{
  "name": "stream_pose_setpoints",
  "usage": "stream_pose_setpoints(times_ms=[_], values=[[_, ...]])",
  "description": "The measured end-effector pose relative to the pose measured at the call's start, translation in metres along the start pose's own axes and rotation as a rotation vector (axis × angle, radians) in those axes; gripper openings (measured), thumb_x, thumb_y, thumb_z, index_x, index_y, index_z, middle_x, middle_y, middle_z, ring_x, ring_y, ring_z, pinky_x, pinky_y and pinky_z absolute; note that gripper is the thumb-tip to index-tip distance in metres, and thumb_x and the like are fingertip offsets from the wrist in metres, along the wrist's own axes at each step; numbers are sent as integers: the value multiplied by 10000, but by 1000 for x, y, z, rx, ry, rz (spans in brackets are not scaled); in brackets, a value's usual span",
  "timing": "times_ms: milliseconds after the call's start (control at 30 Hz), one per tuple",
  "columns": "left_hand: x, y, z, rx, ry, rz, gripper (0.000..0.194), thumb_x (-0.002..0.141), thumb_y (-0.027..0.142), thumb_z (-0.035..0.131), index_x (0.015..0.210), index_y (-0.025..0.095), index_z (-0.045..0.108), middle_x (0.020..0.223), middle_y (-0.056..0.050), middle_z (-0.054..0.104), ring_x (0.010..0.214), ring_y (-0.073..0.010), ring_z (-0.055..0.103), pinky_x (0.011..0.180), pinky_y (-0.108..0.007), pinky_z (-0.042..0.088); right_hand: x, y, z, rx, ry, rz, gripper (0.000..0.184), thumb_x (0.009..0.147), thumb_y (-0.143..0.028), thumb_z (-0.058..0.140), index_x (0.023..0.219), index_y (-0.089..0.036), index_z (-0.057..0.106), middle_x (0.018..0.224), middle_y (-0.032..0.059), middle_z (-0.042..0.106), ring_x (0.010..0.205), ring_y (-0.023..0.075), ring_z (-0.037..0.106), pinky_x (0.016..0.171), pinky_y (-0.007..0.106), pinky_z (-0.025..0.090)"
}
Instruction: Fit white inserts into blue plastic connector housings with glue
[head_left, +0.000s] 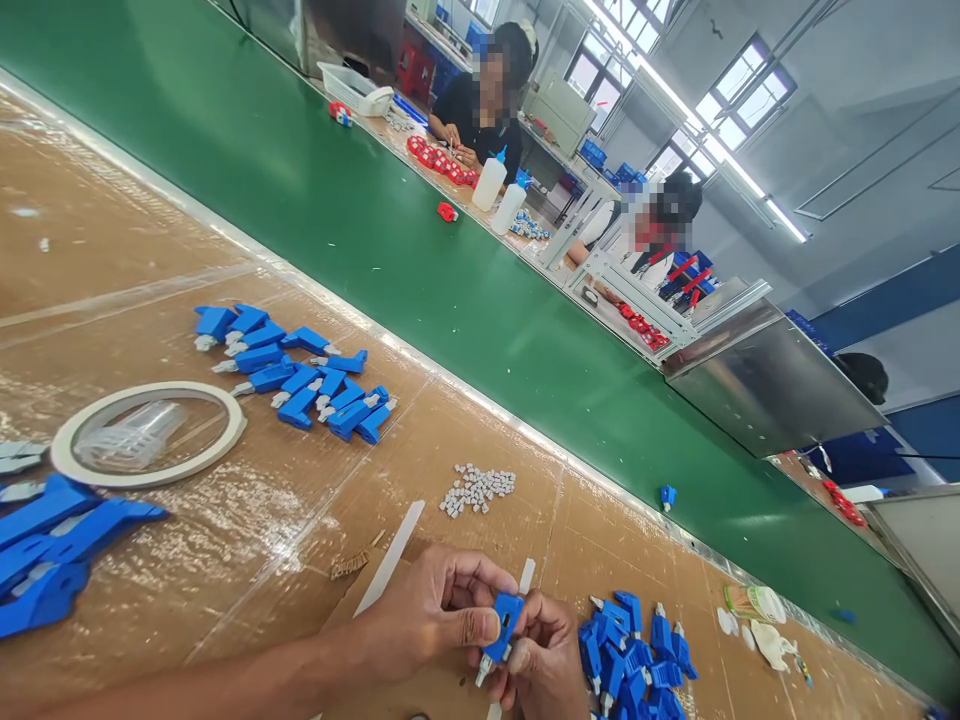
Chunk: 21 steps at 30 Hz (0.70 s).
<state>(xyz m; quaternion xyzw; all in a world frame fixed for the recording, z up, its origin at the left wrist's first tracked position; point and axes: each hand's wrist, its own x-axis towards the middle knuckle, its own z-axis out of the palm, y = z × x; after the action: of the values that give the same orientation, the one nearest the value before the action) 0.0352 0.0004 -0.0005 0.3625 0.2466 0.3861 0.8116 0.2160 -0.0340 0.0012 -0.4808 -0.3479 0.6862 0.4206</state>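
My left hand (442,615) pinches a blue plastic piece (507,618) between thumb and fingers. The piece has a dark slot in its face and a whitish tip pointing down. From the other side, my right hand (549,650) grips the lower edge of the same piece, its thumb and fingers closed near the tip. Just beyond my hands lies a small heap of light grey bits (478,488). To the right of my right hand is a pile of similar blue pieces (634,660) with pale tips.
More blue pieces (292,370) and larger blue parts (56,550) lie left, around a tape roll (146,478). A green belt (450,310) crosses beyond the cardboard-covered table (247,560), carrying a blue piece (667,497). Co-workers (480,110) sit across it. A toothpick cup (754,603) stands right.
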Motion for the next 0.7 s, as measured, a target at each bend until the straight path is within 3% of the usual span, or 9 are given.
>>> stream_pose_setpoints(times_ms=[200,500,600,700], values=[[-3,11,2,13,-7,-2,654,555,661,810,915,127,692,663,-32,685,543,-122,610,558,-236,468,-3,-1,2,4,-67,41,398,609,-457,910,686,-153,666,590,43,755,389,129,681,310,111,432],[-5,14,3,26,1,36,629,583,655,799,903,123,697,694,-48,704,583,-129,623,589,-242,471,-3,-4,9,10,-49,36,353,660,-422,892,688,-142,678,612,40,748,417,103,670,320,97,418],[-4,10,3,-31,12,32,584,584,601,831,898,123,713,691,-46,708,570,-121,620,577,-234,473,-3,-2,11,40,-41,19,359,661,-412,895,702,-143,661,599,30,737,421,98,668,328,87,413],[-5,10,3,-214,-41,-41,529,589,509,871,938,134,737,718,-50,726,565,-125,636,550,-228,488,-2,0,5,148,-143,-15,416,658,-488,875,743,-144,657,527,11,700,394,100,649,325,90,418]])
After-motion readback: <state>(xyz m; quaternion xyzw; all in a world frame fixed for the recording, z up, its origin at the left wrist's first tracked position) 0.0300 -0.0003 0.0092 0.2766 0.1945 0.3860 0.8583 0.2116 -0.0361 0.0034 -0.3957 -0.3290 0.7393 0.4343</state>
